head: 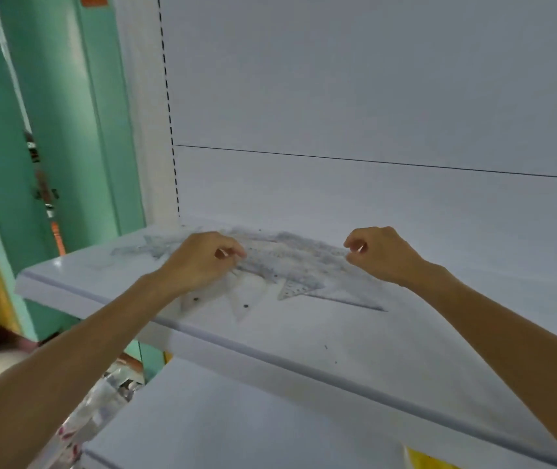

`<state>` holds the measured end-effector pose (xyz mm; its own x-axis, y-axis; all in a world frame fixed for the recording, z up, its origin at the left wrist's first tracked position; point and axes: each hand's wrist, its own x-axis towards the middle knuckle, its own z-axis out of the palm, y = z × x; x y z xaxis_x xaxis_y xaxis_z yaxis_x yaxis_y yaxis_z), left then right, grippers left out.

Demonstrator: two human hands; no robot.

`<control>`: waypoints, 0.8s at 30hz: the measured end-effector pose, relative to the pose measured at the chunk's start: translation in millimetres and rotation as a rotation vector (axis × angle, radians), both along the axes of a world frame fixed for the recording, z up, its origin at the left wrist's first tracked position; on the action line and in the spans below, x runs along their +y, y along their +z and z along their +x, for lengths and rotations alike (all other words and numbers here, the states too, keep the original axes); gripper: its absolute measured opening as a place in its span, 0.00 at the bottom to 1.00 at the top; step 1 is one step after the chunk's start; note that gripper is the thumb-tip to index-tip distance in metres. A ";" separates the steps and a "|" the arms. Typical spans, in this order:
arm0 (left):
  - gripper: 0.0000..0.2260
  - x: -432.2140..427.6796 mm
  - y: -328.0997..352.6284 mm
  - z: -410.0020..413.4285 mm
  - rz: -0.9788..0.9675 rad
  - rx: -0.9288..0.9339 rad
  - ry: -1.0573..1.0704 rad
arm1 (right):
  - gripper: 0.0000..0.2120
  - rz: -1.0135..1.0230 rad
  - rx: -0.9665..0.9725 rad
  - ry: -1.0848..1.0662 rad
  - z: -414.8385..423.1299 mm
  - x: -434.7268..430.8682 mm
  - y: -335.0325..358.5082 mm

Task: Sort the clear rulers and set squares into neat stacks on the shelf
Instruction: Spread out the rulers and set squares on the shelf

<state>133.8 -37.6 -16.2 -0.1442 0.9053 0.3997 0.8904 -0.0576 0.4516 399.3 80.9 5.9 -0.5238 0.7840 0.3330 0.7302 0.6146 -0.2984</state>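
Both forearms reach over the shelf's [304, 363] bare front edge; left hand [199, 262] and right hand [383, 253] pinch opposite ends of a clear ruler [295, 262] above the scattered pile [270, 282] near the back-left corner.

shelf [304, 336] smooth white painted surface, faint sheen at 9 o'clock edge, rulers and set squares [290, 265] clear glossy plastic with printed markings, back panel [371, 96] matt white

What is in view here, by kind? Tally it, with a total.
Hands: 2 (left hand, right hand)
White shelf boards: 2 (upper shelf board, lower shelf board)
Heap of clear rulers and set squares: 1; its pieces overlap and blur, so they cannot be counted singly
Total: 5
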 end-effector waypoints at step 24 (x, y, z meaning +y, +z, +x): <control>0.19 62.6 0.5 -55.3 -0.296 0.283 -0.314 | 0.20 -0.133 -0.104 -0.155 -81.0 22.3 -14.2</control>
<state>78.5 25.0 -15.7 0.2298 0.9677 0.1036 0.9402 -0.2483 0.2331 318.3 103.2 -8.3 -0.4194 0.8914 0.1717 0.8439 0.4526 -0.2881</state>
